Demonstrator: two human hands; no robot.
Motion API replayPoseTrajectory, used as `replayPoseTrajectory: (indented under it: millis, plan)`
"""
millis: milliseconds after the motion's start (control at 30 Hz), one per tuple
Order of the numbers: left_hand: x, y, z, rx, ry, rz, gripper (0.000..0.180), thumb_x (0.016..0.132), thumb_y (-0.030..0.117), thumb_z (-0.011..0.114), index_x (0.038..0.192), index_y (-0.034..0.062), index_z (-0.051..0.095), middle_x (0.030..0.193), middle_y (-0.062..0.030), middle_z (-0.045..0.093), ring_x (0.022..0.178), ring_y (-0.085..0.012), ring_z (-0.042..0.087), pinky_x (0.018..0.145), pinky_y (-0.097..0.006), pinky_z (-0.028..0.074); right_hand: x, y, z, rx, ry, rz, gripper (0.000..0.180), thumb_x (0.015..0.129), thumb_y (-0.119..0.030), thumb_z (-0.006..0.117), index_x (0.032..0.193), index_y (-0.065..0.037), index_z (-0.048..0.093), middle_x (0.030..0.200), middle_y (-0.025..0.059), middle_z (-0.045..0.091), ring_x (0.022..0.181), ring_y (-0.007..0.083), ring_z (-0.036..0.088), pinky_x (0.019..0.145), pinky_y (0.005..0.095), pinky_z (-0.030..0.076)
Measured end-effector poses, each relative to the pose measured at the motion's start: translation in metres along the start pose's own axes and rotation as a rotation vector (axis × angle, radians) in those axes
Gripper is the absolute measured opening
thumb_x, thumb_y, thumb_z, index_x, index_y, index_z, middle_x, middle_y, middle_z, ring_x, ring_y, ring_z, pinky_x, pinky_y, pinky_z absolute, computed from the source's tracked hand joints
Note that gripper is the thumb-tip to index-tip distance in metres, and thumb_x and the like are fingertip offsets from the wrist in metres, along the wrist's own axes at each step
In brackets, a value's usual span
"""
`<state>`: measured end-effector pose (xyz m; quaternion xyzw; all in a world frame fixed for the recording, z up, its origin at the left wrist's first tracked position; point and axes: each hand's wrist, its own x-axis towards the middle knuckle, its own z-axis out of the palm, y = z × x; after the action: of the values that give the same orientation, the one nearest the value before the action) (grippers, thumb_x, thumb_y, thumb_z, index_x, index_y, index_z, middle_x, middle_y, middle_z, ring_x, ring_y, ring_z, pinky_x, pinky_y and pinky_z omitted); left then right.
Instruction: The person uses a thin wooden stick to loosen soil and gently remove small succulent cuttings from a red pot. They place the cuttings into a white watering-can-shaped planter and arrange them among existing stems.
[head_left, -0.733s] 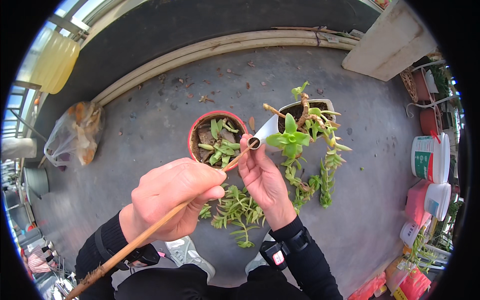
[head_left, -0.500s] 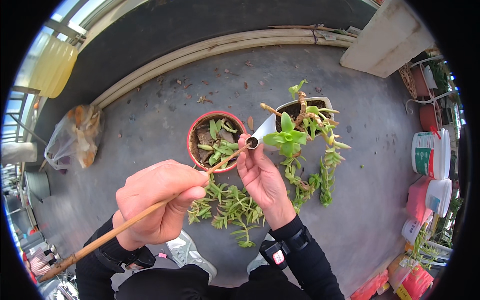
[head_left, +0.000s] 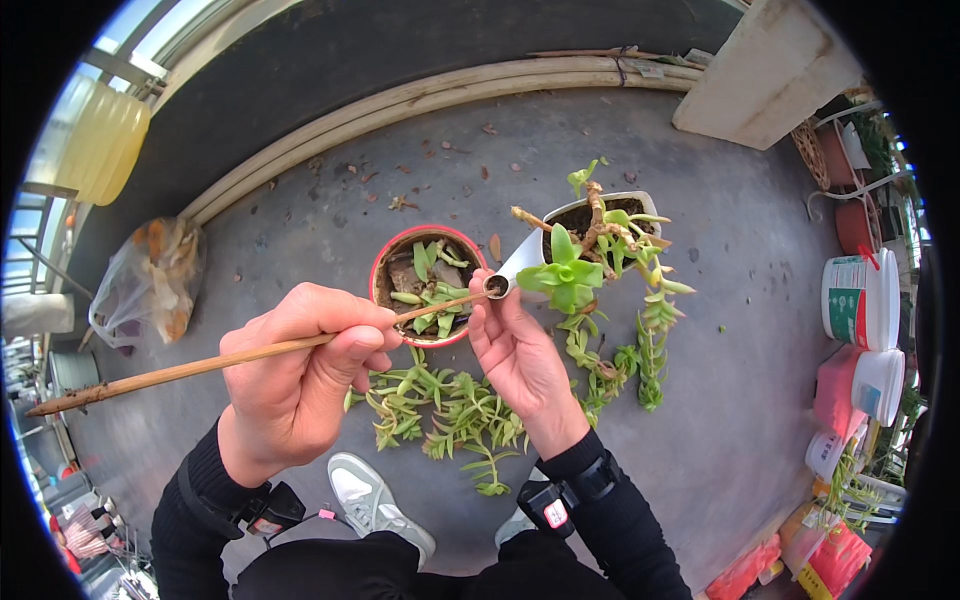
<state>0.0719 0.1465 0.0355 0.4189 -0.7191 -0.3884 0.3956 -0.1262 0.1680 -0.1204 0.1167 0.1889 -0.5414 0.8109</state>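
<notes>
My left hand (head_left: 290,375) is closed around a thin wooden stick (head_left: 180,373), whose thicker, dirt-darkened end points away to the left. The stick's other end is at the round, soil-filled mouth of a white spout (head_left: 523,256). My right hand (head_left: 530,375) grips that spout near its mouth, fingers partly hidden behind it. The spout joins a white planter (head_left: 655,204) with soil and a woody-stemmed trailing succulent (head_left: 565,272). Beside it stands a red-rimmed pot (head_left: 377,262) holding loose leaves and dark pieces. Succulent cuttings (head_left: 465,410) lie on the floor below my hands.
A plastic bag (head_left: 150,275) with brownish contents lies at left. Long pale poles (head_left: 400,108) run along the back wall, near a pale slab (head_left: 765,75). Buckets (head_left: 860,305) and pots line the right side. My shoes (head_left: 375,505) are just below the cuttings.
My left hand has risen and turned, swinging the stick's free end up and further left, so the stick lies flatter. My right hand stays on the spout.
</notes>
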Motion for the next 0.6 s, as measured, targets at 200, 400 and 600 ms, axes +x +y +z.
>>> replayPoseTrajectory:
  millis: [200, 400, 600]
  plan:
    - [-0.001, -0.001, -0.002, -0.038, 0.0, -0.077, 0.013, 0.099, 0.004, 0.058, 0.104, -0.0062, 0.065, 0.091, -0.0123, 0.07, 0.071, -0.0115, 0.068, 0.057, -0.021, 0.053, 0.001, 0.0, -0.001, -0.01, 0.002, -0.004, 0.033, 0.102, -0.015, 0.056, 0.133, -0.004, 0.052, 0.135, 0.0082, 0.059, 0.122, 0.0166, 0.059, 0.099, 0.0303, 0.054]
    - [-0.008, -0.005, -0.001, 0.008, -0.032, -0.046, 0.013, 0.098, 0.002, 0.059, 0.106, -0.0061, 0.066, 0.092, -0.0116, 0.07, 0.07, -0.0127, 0.068, 0.056, -0.023, 0.054, -0.001, 0.001, 0.001, 0.026, 0.012, 0.011, 0.032, 0.103, -0.015, 0.054, 0.133, -0.003, 0.051, 0.136, 0.0096, 0.058, 0.123, 0.018, 0.059, 0.098, 0.0311, 0.055]
    - [-0.012, 0.005, -0.009, 0.104, -0.077, -0.121, 0.017, 0.101, 0.009, 0.057, 0.108, -0.0063, 0.062, 0.09, -0.0132, 0.069, 0.072, -0.0124, 0.067, 0.06, -0.022, 0.053, -0.005, -0.001, 0.004, 0.003, -0.053, 0.075, 0.037, 0.103, -0.022, 0.055, 0.134, -0.003, 0.05, 0.134, 0.0108, 0.058, 0.123, 0.0196, 0.059, 0.097, 0.0319, 0.055]
